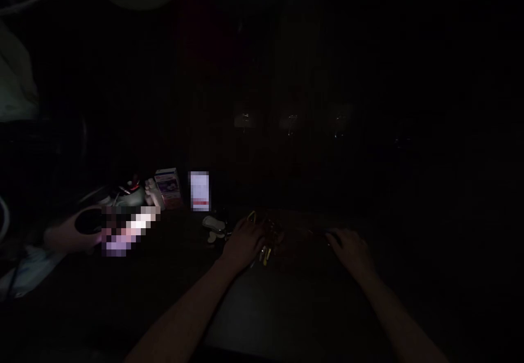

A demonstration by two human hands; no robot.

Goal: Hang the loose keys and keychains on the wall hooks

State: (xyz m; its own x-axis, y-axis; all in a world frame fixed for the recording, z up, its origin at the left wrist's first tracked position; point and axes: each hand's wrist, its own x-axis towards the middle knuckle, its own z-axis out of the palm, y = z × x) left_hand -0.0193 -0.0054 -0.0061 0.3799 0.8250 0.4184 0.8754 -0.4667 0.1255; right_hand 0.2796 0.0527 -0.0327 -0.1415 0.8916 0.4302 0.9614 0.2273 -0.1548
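The scene is very dark, so small details are lost. My left hand (245, 240) lies palm down with its fingers stretched over a cluster of small items on the desk. Several small yellow and pale pieces (266, 255) lie just below its fingertips, and a yellow loop (251, 217) shows above its knuckles. Left of that hand rests a pale oval object (214, 224), with a smaller pale piece (212, 237) below it. My right hand (350, 247) reaches in from the right, thumb and forefinger apart around a dark gap. Anything at its fingertips is too dim to name.
A lit phone-like screen (200, 191) stands behind the pale oval object. Beside it are a printed box (167, 185) and a pink ring-shaped object (63, 234) near a blurred bright patch. A crumpled pale bag (33, 270) lies at far left.
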